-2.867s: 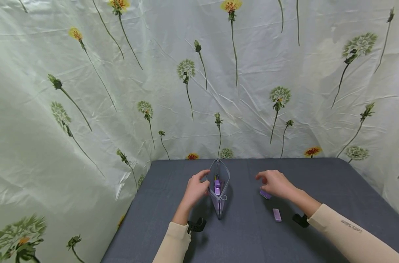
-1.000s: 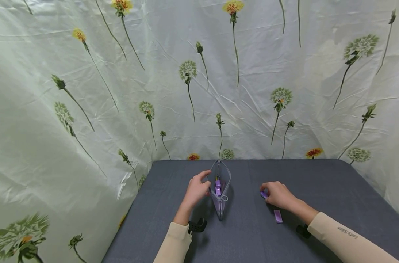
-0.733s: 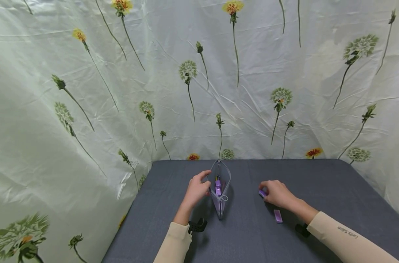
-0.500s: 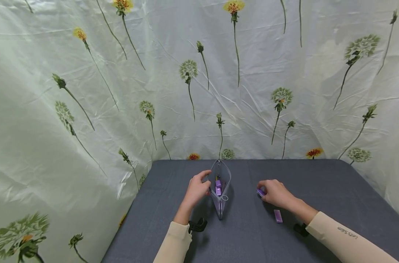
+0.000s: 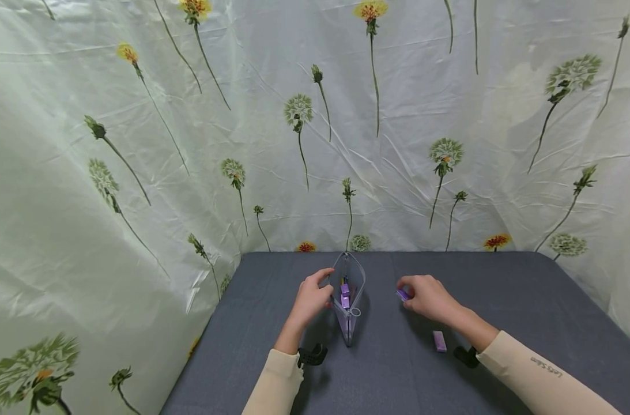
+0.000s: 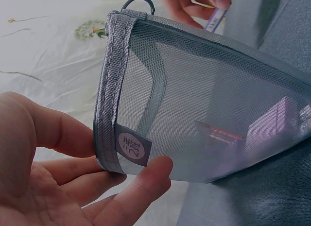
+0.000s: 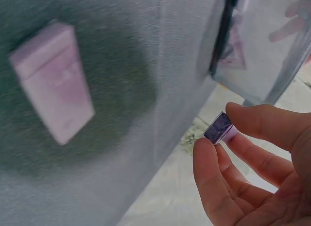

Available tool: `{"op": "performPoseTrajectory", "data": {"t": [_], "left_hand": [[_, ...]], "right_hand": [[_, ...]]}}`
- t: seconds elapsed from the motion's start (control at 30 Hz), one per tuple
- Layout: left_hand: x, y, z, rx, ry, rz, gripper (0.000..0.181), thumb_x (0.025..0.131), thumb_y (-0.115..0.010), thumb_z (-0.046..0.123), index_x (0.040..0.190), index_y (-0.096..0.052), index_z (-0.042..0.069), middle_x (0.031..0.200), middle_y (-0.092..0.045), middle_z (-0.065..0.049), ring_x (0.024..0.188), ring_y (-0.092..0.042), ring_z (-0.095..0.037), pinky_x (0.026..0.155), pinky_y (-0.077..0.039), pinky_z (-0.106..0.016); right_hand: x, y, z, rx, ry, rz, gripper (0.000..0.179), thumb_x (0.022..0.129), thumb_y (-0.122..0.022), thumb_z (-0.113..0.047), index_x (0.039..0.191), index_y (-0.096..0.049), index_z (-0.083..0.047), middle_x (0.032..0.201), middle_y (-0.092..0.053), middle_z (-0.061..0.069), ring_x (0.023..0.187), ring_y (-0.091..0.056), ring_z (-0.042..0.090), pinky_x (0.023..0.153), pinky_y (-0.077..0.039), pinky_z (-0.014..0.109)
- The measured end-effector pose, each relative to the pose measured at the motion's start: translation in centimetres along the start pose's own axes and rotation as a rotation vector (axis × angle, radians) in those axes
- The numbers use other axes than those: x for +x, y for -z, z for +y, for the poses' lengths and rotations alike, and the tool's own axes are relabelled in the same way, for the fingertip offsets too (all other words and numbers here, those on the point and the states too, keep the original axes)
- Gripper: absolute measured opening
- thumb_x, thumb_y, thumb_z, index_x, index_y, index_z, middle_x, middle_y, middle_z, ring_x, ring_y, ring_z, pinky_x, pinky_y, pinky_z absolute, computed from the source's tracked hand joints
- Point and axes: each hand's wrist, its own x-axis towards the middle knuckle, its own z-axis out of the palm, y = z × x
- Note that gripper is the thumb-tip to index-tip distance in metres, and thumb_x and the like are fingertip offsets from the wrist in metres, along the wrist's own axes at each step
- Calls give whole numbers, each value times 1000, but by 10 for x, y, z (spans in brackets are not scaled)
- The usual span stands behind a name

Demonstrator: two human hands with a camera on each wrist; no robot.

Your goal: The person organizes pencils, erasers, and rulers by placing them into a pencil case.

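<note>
A grey mesh zip pouch point(image 5: 347, 328) stands with its mouth spread on the table. Its near rim is pinched between the thumb and fingers of my left hand point(image 5: 310, 297), beside a small label point(image 6: 133, 144). Inside the pouch lie purple boxes point(image 5: 344, 295) and some thin items too small to tell apart. To the right, my right hand point(image 5: 426, 297) pinches a small purple box point(image 7: 219, 129) by its ends between thumb and fingertips, just above the table. Another small purple box point(image 5: 439, 341) lies flat on the table, below and right of that hand.
Dark grey cloth covers the table point(image 5: 377, 374). A pale curtain point(image 5: 231, 115) printed with dandelions hangs behind it and along the left side. On the pouch's zip hangs a ring pull point(image 5: 354, 312).
My right hand has come down onto a purple box, gripped it and lifted it slightly, moving left towards the pouch. My left hand and the pouch have stayed in place.
</note>
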Motion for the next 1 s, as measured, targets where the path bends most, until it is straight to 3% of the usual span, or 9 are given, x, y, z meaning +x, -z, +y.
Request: {"op": "performPoseTrajectory", "data": {"t": [0.1,0.33,0.7,1.0], "left_hand": [[0,0,0,3,-2,1,54,90,-52,4,144,-57,11,147,-52,-15,44,-43,-12,56,-52,-39],[0,-1,0,-16,4,1,53,91,-52,4,144,-57,11,148,-51,-16,42,-36,-11,67,-55,-56],[1,-1,0,-25,3,-2,53,91,-52,4,144,-57,9,148,-50,-17,43,-40,-11,67,-55,-56],[1,0,-1,-12,3,-10,53,91,-52,5,143,-57,11,148,-51,-16,42,-43,-11,63,-56,-50]], "right_hand": [[2,2,-7,11,-5,6,32,77,-80,-3,107,-74,-11,75,-63,-4,62,-55,10,55,-45,32],[7,7,-21,35,1,12,34,79,-80,-2,111,-73,-11,78,-65,-3,64,-57,10,56,-47,31],[18,14,-41,65,-4,13,35,79,-82,-8,111,-73,-14,77,-66,-4,64,-59,10,57,-48,32],[27,18,-61,83,17,14,35,81,-81,-9,115,-73,-12,80,-66,-3,65,-59,10,59,-49,33]]}}
